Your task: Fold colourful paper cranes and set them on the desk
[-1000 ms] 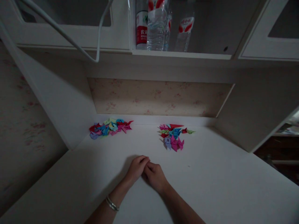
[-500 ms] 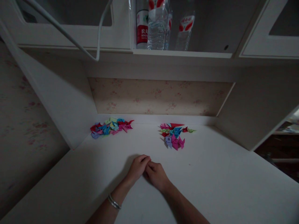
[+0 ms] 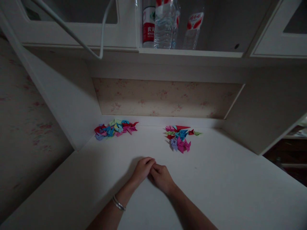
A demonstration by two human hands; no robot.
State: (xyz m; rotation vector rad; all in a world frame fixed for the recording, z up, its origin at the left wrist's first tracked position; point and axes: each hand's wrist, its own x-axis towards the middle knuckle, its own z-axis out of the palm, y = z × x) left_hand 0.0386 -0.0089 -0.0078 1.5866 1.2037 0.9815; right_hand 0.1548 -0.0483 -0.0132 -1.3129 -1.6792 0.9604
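Observation:
My left hand (image 3: pixel 142 168) and my right hand (image 3: pixel 162 177) rest knuckles-up on the white desk (image 3: pixel 227 185), fingertips touching each other at the middle. Both have their fingers curled under; whatever lies beneath them is hidden. A silver bracelet (image 3: pixel 118 203) circles my left wrist. Beyond the hands lie two heaps of small folded coloured paper pieces: a left heap (image 3: pixel 115 128) near the side panel and a right heap (image 3: pixel 179 138) near the back edge. Neither hand touches either heap.
A shelf above holds plastic water bottles (image 3: pixel 163 24). A white cable (image 3: pixel 102 35) loops down at the upper left. White side panels (image 3: pixel 64 95) close the desk recess on both sides; a floral backing (image 3: pixel 163 97) stands behind. Dark shelving (image 3: pixel 290 150) shows at the far right.
The hands have stayed together in the same pose. The view has shifted slightly, so everything sits a little higher and to the right in the picture.

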